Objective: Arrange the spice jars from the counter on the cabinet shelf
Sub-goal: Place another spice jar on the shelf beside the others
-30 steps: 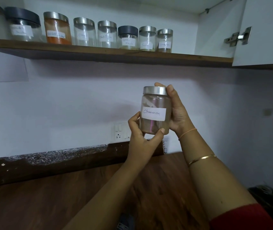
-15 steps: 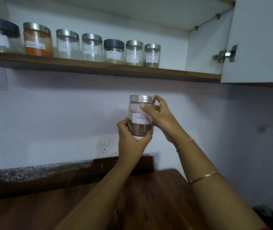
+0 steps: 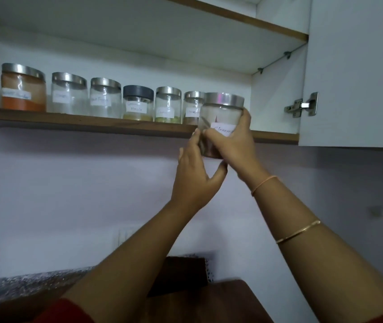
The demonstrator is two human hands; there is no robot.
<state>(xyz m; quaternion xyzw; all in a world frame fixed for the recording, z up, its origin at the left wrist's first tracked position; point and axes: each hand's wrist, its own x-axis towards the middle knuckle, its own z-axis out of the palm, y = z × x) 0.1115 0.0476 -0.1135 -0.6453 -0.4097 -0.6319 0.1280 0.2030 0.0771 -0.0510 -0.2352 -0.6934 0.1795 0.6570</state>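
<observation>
The cinnamon jar [image 3: 220,113] has risen since half a second ago: then it hung in mid-frame well below the shelf [image 3: 81,123], now it sits just right of centre, its steel lid above the shelf's front edge and its base still below it. It overlaps the last jar [image 3: 191,106] at the right end of the row of jars [image 3: 105,99], which has not changed. The right hand [image 3: 232,148] has shifted from the lid rim down to the front and right side, fingers wrapped round the glass and covering part of the label (only "Cinnam" can be read). The left hand [image 3: 193,180] holds the lower left side, fingers lying up along the glass and thumb spread under the base. The open cabinet door [image 3: 358,71] fills the upper right, and the wooden tabletop [image 3: 232,299] shows at the bottom.
</observation>
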